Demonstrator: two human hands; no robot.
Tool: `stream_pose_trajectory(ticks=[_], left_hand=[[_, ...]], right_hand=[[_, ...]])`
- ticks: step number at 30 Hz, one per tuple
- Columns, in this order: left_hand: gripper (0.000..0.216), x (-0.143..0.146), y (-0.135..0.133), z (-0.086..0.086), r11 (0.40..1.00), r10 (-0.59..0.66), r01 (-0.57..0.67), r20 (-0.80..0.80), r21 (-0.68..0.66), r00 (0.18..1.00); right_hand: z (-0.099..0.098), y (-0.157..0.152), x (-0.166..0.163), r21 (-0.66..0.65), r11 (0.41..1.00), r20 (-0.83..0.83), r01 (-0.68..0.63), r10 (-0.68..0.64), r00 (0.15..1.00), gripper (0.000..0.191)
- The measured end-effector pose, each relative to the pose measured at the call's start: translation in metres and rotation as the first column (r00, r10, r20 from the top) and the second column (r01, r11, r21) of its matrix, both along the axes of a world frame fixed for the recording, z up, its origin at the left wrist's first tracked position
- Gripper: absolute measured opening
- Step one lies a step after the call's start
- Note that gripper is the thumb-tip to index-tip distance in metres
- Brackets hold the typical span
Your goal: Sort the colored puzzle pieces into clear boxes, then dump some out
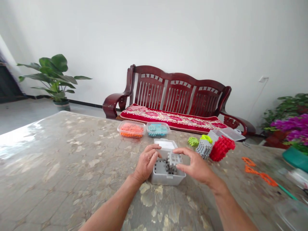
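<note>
Right now, pinching a light grey toothed piece (175, 159) between thumb and fingers of the right hand (196, 165), just over the open mouth of a translucent box (166, 180) on the tabletop (108, 179). With the left hand (145, 163), curving slightly parted fingers over the box's left side, with nothing visible between them; cannot tell whether touching the rim or only hovering at it. Below the pinched piece, more grey pieces (160, 166) inside the box. Could snag on these if lowered at a slant, because of the toothed edges. Could also slip out of a grip confined to the edges, if squeezed unevenly. Might shift or tip the box by leaning on one wall, without a sure hold on the other. By pushing away too far, could knock the raised lid (166, 144) behind. By swinging the right wrist wide, might topple the grey stack (204, 150) or the red stack (220, 149) nearby, probably spilling first the yellow-green piece (206, 138) perched on the grey one.
</note>
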State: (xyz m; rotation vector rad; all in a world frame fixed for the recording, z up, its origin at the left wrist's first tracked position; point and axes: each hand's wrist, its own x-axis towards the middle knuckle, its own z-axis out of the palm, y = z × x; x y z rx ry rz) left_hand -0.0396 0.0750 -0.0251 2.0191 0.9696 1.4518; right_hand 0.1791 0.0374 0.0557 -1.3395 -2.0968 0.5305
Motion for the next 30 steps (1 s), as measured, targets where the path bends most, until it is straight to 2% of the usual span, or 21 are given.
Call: stream_pose_trajectory(ticks=[3,6,10,13,15,18,20,22,25,30], left_hand=[[0.038,0.000,0.000,0.001,1.000,0.000,0.000,0.000,0.006,1.000],[0.038,0.000,0.000,0.001,1.000,0.001,-0.001,-0.004,0.007,1.000],[0.038,0.000,0.001,0.000,1.000,0.001,-0.001,-0.009,0.012,1.000],[0.038,0.000,0.001,-0.002,1.000,-0.004,0.004,-0.010,0.014,1.000],[0.038,0.000,0.001,-0.002,1.000,-0.008,0.008,-0.012,0.012,1.000],[0.039,0.000,0.002,-0.003,1.000,-0.013,0.013,-0.011,0.007,1.000],[0.039,0.000,0.002,-0.003,1.000,-0.013,0.013,-0.009,0.005,1.000],[0.039,0.000,0.002,-0.003,1.000,-0.011,0.011,-0.008,0.005,1.000],[0.039,0.000,0.002,-0.002,1.000,-0.006,0.006,-0.008,0.005,1.000],[0.039,0.000,0.001,-0.001,1.000,-0.002,0.002,-0.012,0.006,1.000]], right_hand=[[0.000,-0.001,0.000,-0.037,0.992,0.121,-0.120,0.124,0.985,0.040],[0.001,0.000,0.001,-0.031,0.988,0.161,-0.150,0.153,0.975,0.032],[-0.003,0.003,0.001,0.004,0.998,0.131,-0.066,0.065,0.989,0.023],[-0.010,0.012,0.009,0.122,0.985,0.059,0.123,-0.130,0.990,0.023],[-0.018,0.022,0.022,0.270,0.913,-0.020,0.304,-0.311,0.950,0.027],[-0.029,0.038,0.052,0.437,0.737,-0.120,0.515,-0.520,0.846,0.032],[-0.037,0.045,0.073,0.510,0.640,-0.100,0.575,-0.620,0.779,0.036],[-0.043,0.050,0.090,0.575,0.574,-0.027,0.583,-0.698,0.715,0.041],[-0.052,0.052,0.107,0.613,0.541,0.072,0.575,-0.764,0.641,0.045],[-0.062,0.054,0.115,0.589,0.572,0.177,0.571,-0.780,0.600,0.045]])
